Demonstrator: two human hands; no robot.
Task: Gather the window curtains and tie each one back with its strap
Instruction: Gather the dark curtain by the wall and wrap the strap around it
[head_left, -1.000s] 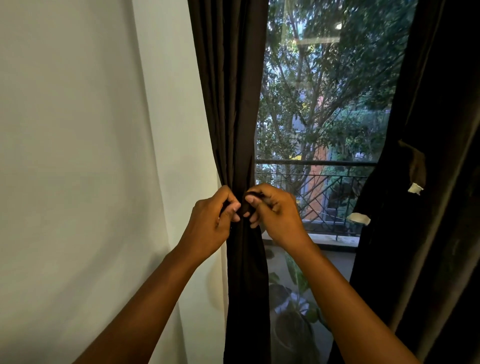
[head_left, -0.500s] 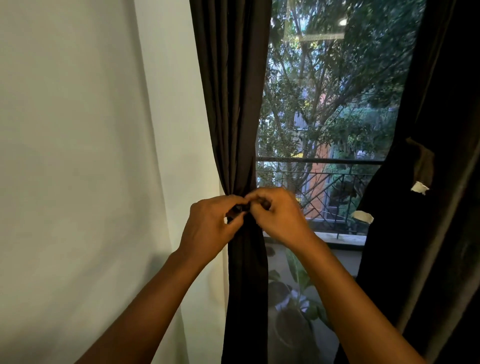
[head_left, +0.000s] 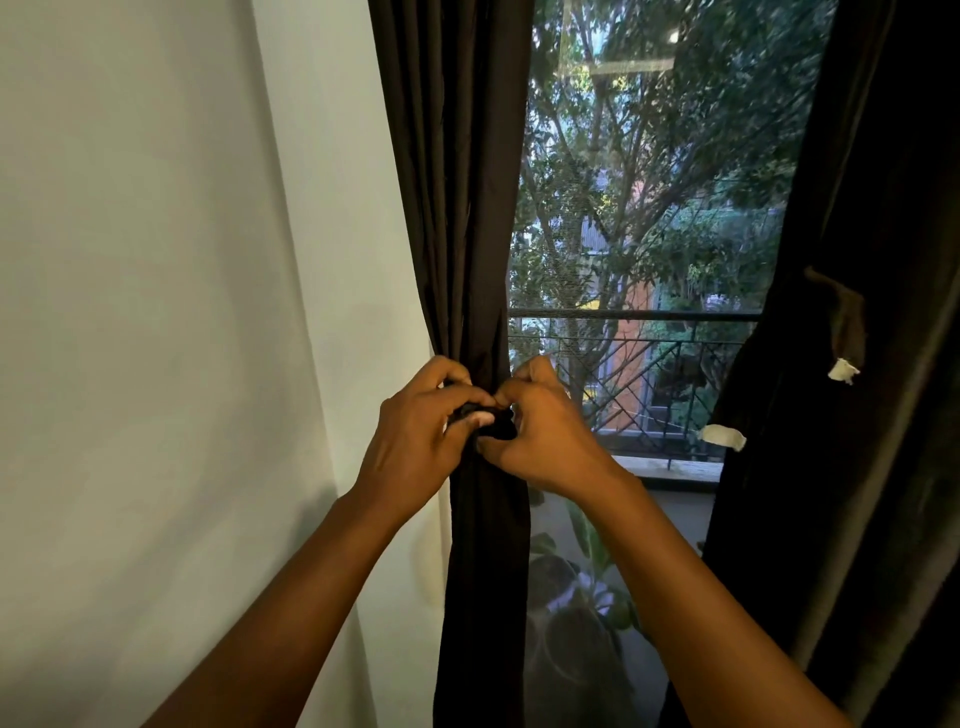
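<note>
1. Curtain, left one: I see it gathered into a narrow dark column between the wall and the window, cinched at mid-height.
2. Strap: dark band wrapped round the curtain at the cinch, with a small white patch at its end; I read no writing on it.
3. Left hand: fingers curled, thumb and forefinger pinching the strap end from the wall side.
4. Right hand: fingers curled, pinching the other strap end from the window side; both hands touch at the cinch.
5. Right curtain: hangs loose along the right edge. Its strap dangles untied, with white tags; I can read no text on them.
6. Beyond the glass: a railing, trees, and a potted plant low down.
7. Open room: I see bare glass between the two curtains and plain wall to the left.
</note>
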